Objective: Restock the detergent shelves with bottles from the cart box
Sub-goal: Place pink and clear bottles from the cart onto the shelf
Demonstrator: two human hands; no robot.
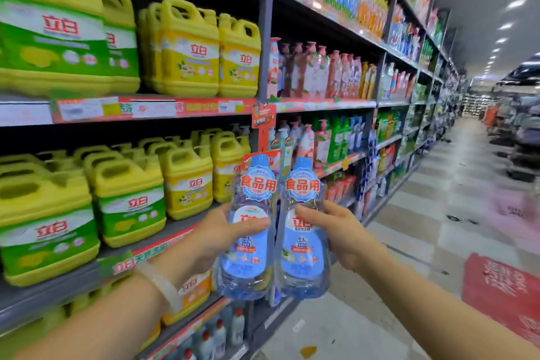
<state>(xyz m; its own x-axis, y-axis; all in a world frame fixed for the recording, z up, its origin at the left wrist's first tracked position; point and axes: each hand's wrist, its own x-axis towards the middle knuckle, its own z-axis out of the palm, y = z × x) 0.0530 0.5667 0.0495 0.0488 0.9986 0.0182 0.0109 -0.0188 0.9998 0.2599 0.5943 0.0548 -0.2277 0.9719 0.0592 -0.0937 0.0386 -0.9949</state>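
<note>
I hold two clear blue detergent bottles side by side in front of me, upright and touching. My left hand (225, 231) grips the left blue bottle (248, 260) around its middle, thumb across the label. My right hand (339, 231) grips the right blue bottle (304, 260) the same way. Both have blue caps and white-and-blue labels with red characters. They hover in front of the upright post (264, 47) between two shelf bays. The cart box is not in view.
Yellow detergent jugs (187, 50) fill the shelves on the left, on two levels. Slim pink, green and blue bottles (318, 73) line the bays to the right. The aisle floor (423, 213) runs away at right, with a red floor mat (502, 280) near me.
</note>
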